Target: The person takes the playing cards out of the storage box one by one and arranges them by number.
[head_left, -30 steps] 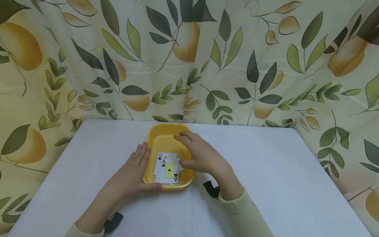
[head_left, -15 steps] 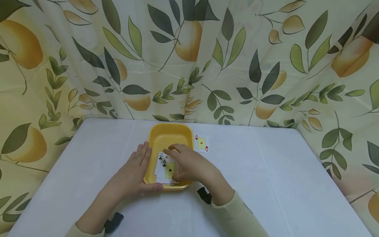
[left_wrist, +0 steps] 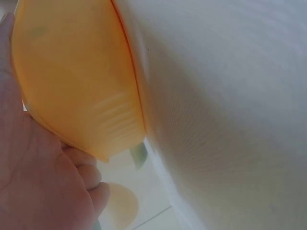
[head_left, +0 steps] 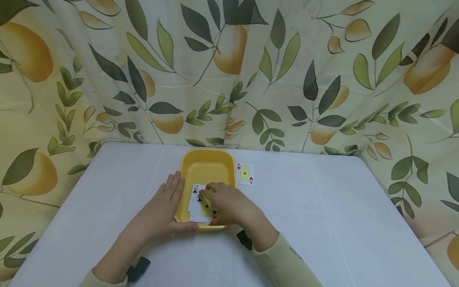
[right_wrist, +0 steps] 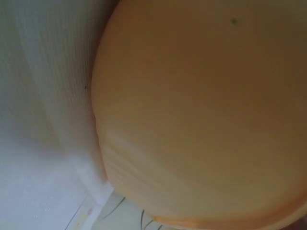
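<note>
A yellow plastic tray (head_left: 207,155) stands on the white table with several overlapping playing cards in its near part. The ace of clubs (head_left: 206,207) lies uppermost there, partly covered, with a two of clubs (head_left: 195,188) behind it. My left hand (head_left: 161,211) lays its straight fingers along the tray's left side, the thumb along the front rim. In the left wrist view its palm is against the tray wall. My right hand (head_left: 233,207) reaches over the right rim, fingertips at the ace's upper part and thumb near its lower edge. The right wrist view shows mostly the tray's outer wall.
An ace of hearts (head_left: 245,174) lies face up on the white tabletop (head_left: 322,223), just right of the tray. A curtain (head_left: 265,79) printed with leaves and oranges hangs behind the table's back edge.
My right hand has moved left and toward me, from over the tray's right rim down to the ace of clubs, uncovering the ace of hearts. The left hand stays at the tray.
</note>
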`<state>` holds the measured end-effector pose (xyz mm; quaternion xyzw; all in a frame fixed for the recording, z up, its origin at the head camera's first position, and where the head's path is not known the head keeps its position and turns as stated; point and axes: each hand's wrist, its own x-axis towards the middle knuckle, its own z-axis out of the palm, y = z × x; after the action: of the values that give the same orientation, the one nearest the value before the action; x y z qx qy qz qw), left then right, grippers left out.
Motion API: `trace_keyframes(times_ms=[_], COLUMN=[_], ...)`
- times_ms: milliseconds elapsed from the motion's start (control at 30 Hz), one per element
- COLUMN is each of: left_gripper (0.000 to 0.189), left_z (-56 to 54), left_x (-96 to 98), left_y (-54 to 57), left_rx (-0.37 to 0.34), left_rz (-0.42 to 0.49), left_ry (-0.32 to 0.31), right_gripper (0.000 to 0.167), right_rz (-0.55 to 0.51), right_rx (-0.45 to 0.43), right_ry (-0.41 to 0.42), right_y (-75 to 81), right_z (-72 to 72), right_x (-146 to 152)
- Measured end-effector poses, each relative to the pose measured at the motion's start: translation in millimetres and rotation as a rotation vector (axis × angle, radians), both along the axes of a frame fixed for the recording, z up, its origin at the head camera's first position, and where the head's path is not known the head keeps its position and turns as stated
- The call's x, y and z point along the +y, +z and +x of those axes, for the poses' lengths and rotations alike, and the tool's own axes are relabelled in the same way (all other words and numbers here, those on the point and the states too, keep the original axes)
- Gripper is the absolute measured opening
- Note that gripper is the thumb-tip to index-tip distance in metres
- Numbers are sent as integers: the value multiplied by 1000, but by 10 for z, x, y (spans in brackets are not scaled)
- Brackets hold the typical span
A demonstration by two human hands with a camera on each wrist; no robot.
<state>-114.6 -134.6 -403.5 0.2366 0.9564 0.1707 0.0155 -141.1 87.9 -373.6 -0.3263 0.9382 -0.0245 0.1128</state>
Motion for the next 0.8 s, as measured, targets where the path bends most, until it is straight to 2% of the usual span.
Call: trace_keyframes(times_ms=[167, 367, 633, 800], left_gripper=[133, 133, 134, 132], left_z=[3, 2, 0, -4], left_x=[-1, 4, 1, 4], left_y=[7, 7, 6, 7], left_rx=[2, -5, -12, -20], left_rz=[-3, 2, 5, 7], left_ry=[1, 3, 3, 3], right_gripper=[75, 74, 75, 83], right_rz=[69, 121, 90, 10], right_rx=[35, 67, 82, 58], right_ry=[2, -11, -17, -16], right_y=[-36, -51, -48, -40], right_z=[8, 19, 24, 16], right_x=[-43, -72, -70, -47])
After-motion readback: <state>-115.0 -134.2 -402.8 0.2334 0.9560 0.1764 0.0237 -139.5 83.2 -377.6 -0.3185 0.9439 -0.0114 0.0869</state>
